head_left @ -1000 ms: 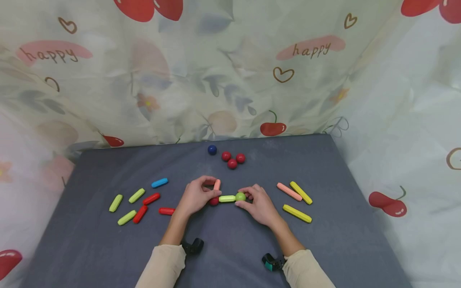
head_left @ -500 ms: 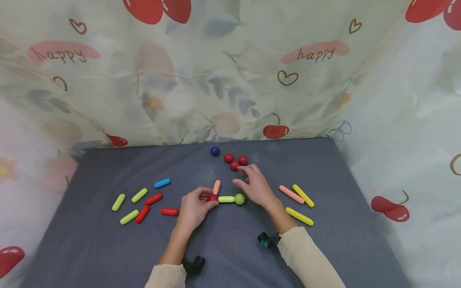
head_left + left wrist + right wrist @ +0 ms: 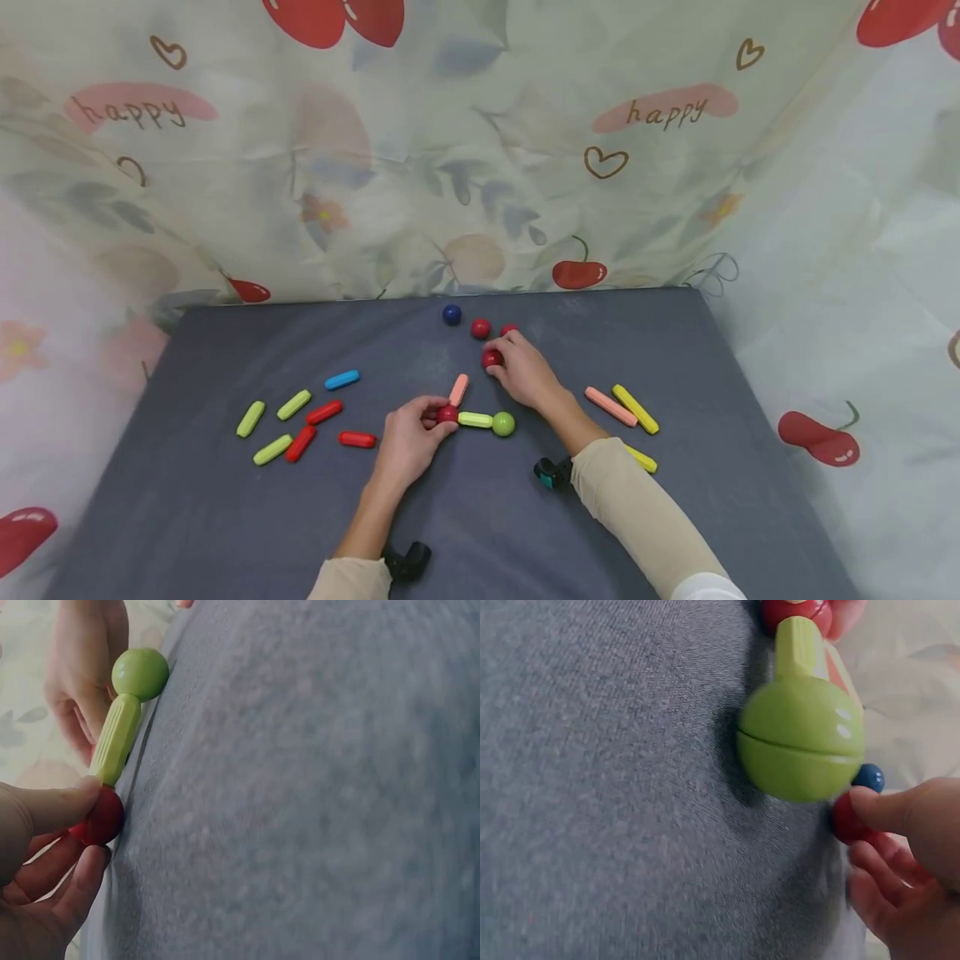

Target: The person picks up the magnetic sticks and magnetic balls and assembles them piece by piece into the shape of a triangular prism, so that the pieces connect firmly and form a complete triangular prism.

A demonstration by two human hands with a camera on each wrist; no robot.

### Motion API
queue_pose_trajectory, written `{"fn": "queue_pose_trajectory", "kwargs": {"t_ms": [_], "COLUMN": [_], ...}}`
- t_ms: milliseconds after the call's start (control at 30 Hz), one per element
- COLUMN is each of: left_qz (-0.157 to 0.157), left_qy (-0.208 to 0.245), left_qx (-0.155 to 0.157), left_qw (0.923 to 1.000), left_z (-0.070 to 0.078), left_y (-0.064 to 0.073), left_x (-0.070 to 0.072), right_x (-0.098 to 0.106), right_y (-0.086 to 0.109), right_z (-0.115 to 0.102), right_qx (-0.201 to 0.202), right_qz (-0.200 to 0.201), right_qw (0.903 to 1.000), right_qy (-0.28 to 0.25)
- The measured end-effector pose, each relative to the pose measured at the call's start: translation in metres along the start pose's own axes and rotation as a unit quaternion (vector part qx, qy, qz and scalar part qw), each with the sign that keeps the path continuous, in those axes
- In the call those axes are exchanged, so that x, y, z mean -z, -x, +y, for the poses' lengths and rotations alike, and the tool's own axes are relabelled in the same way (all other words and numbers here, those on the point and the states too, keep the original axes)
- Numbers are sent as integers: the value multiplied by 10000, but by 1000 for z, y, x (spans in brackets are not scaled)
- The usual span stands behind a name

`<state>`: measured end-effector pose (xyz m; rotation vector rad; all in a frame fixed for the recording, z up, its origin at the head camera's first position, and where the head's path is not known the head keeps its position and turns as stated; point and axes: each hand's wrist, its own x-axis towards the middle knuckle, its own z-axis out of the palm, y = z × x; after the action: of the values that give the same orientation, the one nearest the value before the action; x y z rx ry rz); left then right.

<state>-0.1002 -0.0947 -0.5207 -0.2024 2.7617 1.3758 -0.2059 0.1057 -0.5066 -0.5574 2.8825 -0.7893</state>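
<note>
My left hand pinches a red ball between thumb and fingers. From that ball a light green stick runs right to a green ball. A pale pink stick points away from the same red ball toward the back. Farther back, my right hand has thumb and fingers around another red ball. In the right wrist view, its thumb lies on that red ball, with the green ball large in front.
Behind the right hand are a blue ball, a red ball and another, partly hidden red ball. Several green and red sticks and a blue stick lie left. A pink stick and yellow sticks lie right.
My right hand has left the green ball, moved back to the red balls and taken hold of the nearest, which has shifted slightly forward. The left hand stays at its red ball.
</note>
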Motion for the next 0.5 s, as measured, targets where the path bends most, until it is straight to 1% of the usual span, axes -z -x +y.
{"fn": "queue_pose_trajectory", "kwargs": {"t_ms": [133,200,333,500], "left_qz": [-69,-110,-120,-142], "left_qy": [-180,-283,-402,-345], "left_qx": [-245,-308,-377,-440], "left_qw": [9995,9991,9984,9983], "left_z": [2,3,5,5], "left_y": [-1,-2,-3,-4], "left_x": [0,0,0,-2], "right_x": [2,3,1,-2], "right_y": [4,6,10,15], "right_z": [3,5,7,9], "right_qx": [-135,-250,-449,-606], "right_qz": [-322,-416,-507,-528], "right_qw": [9979,9960,9922,9890], "right_qy": [-539,-752,-1051,-1242]}}
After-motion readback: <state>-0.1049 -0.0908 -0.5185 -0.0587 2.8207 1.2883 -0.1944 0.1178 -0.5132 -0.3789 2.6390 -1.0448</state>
